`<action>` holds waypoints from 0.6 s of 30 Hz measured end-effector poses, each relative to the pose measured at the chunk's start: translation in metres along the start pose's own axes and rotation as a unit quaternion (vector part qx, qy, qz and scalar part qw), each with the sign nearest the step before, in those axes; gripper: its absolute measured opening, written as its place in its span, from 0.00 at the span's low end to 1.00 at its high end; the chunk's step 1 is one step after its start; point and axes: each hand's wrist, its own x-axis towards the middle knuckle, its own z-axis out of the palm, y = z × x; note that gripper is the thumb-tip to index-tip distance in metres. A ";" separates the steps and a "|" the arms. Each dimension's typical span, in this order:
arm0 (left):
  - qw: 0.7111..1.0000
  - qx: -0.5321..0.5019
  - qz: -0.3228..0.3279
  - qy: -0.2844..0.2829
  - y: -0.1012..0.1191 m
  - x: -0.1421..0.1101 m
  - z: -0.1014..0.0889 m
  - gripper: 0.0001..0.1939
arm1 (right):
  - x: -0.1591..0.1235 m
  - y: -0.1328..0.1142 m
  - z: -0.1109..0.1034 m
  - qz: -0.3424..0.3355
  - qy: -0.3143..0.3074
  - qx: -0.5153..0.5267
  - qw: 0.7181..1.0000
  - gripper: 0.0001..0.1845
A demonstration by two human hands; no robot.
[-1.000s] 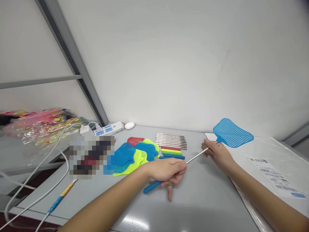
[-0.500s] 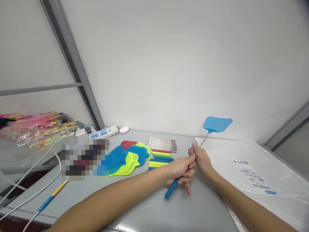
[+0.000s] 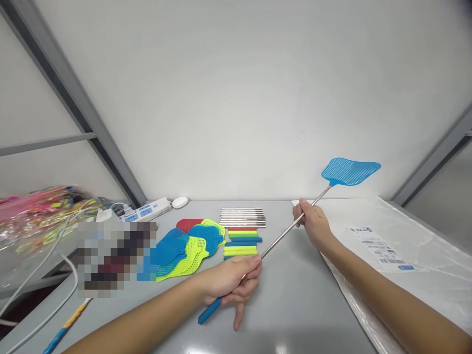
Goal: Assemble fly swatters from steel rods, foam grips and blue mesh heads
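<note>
A fly swatter (image 3: 283, 240) with a blue mesh head, a thin metal rod and a blue handle slants across in front of me, head up to the right. My left hand (image 3: 236, 280) is closed round its lower rod, just above the handle, with one finger pointing down. Higher on the rod, below the mesh head, my right hand (image 3: 313, 221) grips it. Left of the hands lie loose swatter heads (image 3: 188, 248) in blue, yellow-green and red. A row of metal rods (image 3: 242, 217) lies behind a stack of coloured handles (image 3: 241, 241).
A white power strip (image 3: 147, 211) and a white oval device (image 3: 180, 202) sit at the back left. Plastic-bagged goods (image 3: 47, 211) and white cables (image 3: 70, 290) are at the left. A white plastic mailer with a label (image 3: 435, 246) covers the table's right side.
My hands have moved apart along the rod, and much more of its metal shows between them. The left hand went down-left; the mesh head moved up-right. The view has shifted slightly.
</note>
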 end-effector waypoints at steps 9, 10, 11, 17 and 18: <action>0.999 -0.031 -0.004 0.008 -0.015 0.002 -0.011 0.20 | -0.010 0.018 0.009 0.042 -0.051 -0.044 0.997 0.31; 0.999 -0.036 -0.004 0.011 -0.016 0.001 -0.009 0.20 | -0.016 0.019 0.016 0.049 -0.071 -0.048 0.995 0.31; 0.999 -0.039 -0.004 0.013 -0.018 0.000 -0.008 0.20 | -0.023 0.020 0.023 0.058 -0.100 -0.049 0.992 0.30; 0.999 -0.029 -0.018 0.000 -0.017 0.001 -0.005 0.21 | -0.057 0.024 0.060 0.123 -0.257 0.029 0.958 0.30; 0.999 -0.027 -0.020 -0.005 -0.016 0.001 -0.006 0.21 | -0.058 0.025 0.061 0.131 -0.259 0.035 0.956 0.31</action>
